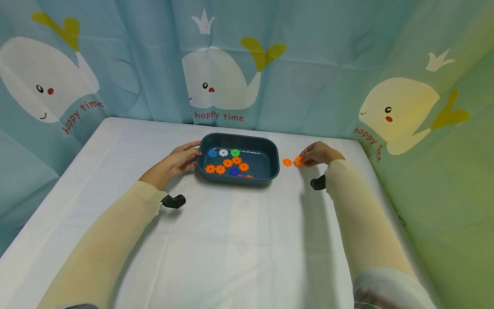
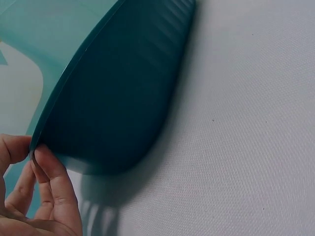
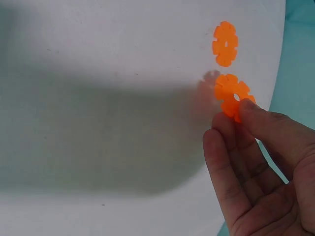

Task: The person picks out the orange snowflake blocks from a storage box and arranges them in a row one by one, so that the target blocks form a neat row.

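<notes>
Tray, dark blue-green with rounded corners, sitting on a white tablecloth between a person's two hands. The left hand grips the end of the tray nearest it, pinching the rim between thumb and fingers. The right hand, off the opposite end and apart from the tray, pinches an orange flower-shaped disc between thumb and fingertips. Seen from the right wrist, this disc is tilted, showing a notched edge and a small hole in its middle; its shadow falls on the cloth just beside it. A second orange disc lies on the cloth between the right hand and the tray, near the pinched one.

Inside the tray, mostly toward the left hand, lie more discs of the same kind. Starting near the left hand, a row along the far side runs blue disc, white disc, green disc. Closer to the person is a loose group of orange discs, with a dark blue disc beside them and a pink disc partly hidden by the near wall.

Cream sleeves cover both forearms. Beyond the hands hangs a blue-green curtain printed with white whales and the words "happy time"
</notes>
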`<state>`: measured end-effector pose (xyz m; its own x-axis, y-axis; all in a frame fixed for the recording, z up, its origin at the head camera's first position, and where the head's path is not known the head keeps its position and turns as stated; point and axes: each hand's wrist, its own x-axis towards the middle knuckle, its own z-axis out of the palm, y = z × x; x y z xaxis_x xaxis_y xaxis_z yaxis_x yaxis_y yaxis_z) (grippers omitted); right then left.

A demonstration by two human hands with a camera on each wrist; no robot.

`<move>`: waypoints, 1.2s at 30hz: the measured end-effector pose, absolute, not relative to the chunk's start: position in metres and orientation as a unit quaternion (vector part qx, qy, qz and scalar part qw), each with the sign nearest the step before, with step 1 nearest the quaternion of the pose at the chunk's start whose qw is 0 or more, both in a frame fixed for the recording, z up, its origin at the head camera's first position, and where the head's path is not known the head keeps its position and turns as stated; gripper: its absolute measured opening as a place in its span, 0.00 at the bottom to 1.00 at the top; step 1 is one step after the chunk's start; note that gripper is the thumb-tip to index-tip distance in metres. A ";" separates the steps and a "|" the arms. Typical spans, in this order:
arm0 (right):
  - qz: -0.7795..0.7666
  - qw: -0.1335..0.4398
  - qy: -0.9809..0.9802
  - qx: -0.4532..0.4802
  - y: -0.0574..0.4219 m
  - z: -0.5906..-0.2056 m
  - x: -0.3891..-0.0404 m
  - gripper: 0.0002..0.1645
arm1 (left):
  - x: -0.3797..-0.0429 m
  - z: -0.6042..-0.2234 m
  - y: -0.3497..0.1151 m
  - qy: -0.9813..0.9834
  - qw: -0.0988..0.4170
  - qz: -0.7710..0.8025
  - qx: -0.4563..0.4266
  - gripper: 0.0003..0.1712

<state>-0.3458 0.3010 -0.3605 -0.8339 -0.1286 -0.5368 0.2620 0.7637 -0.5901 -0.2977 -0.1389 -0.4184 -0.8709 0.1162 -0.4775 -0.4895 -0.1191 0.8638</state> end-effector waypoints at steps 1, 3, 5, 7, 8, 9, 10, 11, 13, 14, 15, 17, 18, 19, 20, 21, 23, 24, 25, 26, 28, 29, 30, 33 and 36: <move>-0.340 0.285 0.895 0.039 0.302 -0.362 -0.346 0.20 | -0.298 -0.419 -0.139 0.630 0.207 0.734 -0.149 0.33; -0.338 0.285 0.896 0.045 0.303 -0.366 -0.346 0.19 | -0.298 -0.420 -0.139 0.630 0.207 0.734 -0.151 0.33; -0.342 0.283 0.894 0.050 0.304 -0.368 -0.345 0.19 | -0.299 -0.421 -0.138 0.628 0.207 0.735 -0.152 0.33; -0.349 0.280 0.893 0.054 0.304 -0.371 -0.345 0.19 | -0.299 -0.421 -0.138 0.626 0.207 0.736 -0.152 0.33; -0.352 0.278 0.892 0.055 0.304 -0.372 -0.345 0.19 | -0.299 -0.422 -0.138 0.626 0.207 0.737 -0.151 0.33; -0.356 0.277 0.891 0.056 0.304 -0.374 -0.345 0.19 | -0.299 -0.422 -0.138 0.626 0.206 0.737 -0.151 0.33; -0.358 0.275 0.890 0.058 0.304 -0.375 -0.346 0.19 | -0.299 -0.422 -0.138 0.626 0.206 0.737 -0.151 0.33; -0.362 0.272 0.889 0.061 0.304 -0.377 -0.346 0.19 | -0.299 -0.422 -0.138 0.626 0.206 0.737 -0.151 0.33; -0.366 0.272 0.888 0.063 0.304 -0.378 -0.346 0.18 | -0.298 -0.422 -0.138 0.626 0.207 0.736 -0.151 0.33; -0.366 0.271 0.888 0.064 0.304 -0.379 -0.346 0.18 | -0.298 -0.422 -0.138 0.627 0.207 0.736 -0.151 0.33; -0.366 0.270 0.888 0.066 0.304 -0.379 -0.345 0.18 | -0.298 -0.422 -0.138 0.627 0.208 0.735 -0.151 0.33; -0.367 0.267 0.889 0.067 0.303 -0.379 -0.344 0.18 | -0.298 -0.423 -0.139 0.627 0.209 0.735 -0.150 0.33; -0.365 0.266 0.890 0.067 0.302 -0.379 -0.344 0.18 | -0.299 -0.423 -0.138 0.627 0.210 0.735 -0.149 0.33; -0.364 0.265 0.890 0.067 0.302 -0.379 -0.344 0.18 | -0.299 -0.423 -0.138 0.627 0.210 0.735 -0.148 0.34; -0.365 0.263 0.891 0.067 0.302 -0.379 -0.344 0.18 | -0.299 -0.423 -0.138 0.627 0.210 0.736 -0.148 0.34; -0.367 0.262 0.890 0.069 0.302 -0.379 -0.344 0.19 | -0.299 -0.423 -0.138 0.626 0.210 0.737 -0.148 0.34; -0.368 0.259 0.890 0.071 0.302 -0.380 -0.344 0.19 | -0.299 -0.422 -0.138 0.625 0.209 0.737 -0.148 0.34; -0.368 0.258 0.890 0.071 0.302 -0.380 -0.344 0.19 | -0.299 -0.422 -0.138 0.625 0.209 0.737 -0.147 0.34; -0.366 0.257 0.891 0.072 0.302 -0.380 -0.344 0.19 | -0.298 -0.422 -0.138 0.625 0.209 0.738 -0.147 0.34; -0.365 0.256 0.892 0.073 0.302 -0.379 -0.343 0.19 | -0.298 -0.421 -0.138 0.625 0.209 0.738 -0.146 0.34; -0.358 0.252 0.896 0.073 0.302 -0.378 -0.343 0.19 | -0.298 -0.421 -0.138 0.626 0.208 0.738 -0.144 0.34; -0.354 0.251 0.898 0.073 0.301 -0.377 -0.343 0.19 | -0.298 -0.420 -0.138 0.626 0.208 0.738 -0.143 0.34; -0.351 0.250 0.899 0.073 0.301 -0.375 -0.343 0.19 | -0.298 -0.420 -0.138 0.625 0.208 0.739 -0.142 0.34; -0.342 0.242 0.905 0.075 0.298 -0.371 -0.345 0.18 | -0.298 -0.420 -0.139 0.623 0.207 0.741 -0.140 0.34; -0.338 0.235 0.908 0.074 0.294 -0.366 -0.347 0.18 | -0.298 -0.419 -0.140 0.622 0.207 0.742 -0.139 0.35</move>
<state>-0.3472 0.2940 -0.3665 -0.8786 -0.0242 -0.4769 0.2934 0.7605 -0.5792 -0.2981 -0.1403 -0.4193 -0.8758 0.1338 -0.4638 -0.4800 -0.1395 0.8661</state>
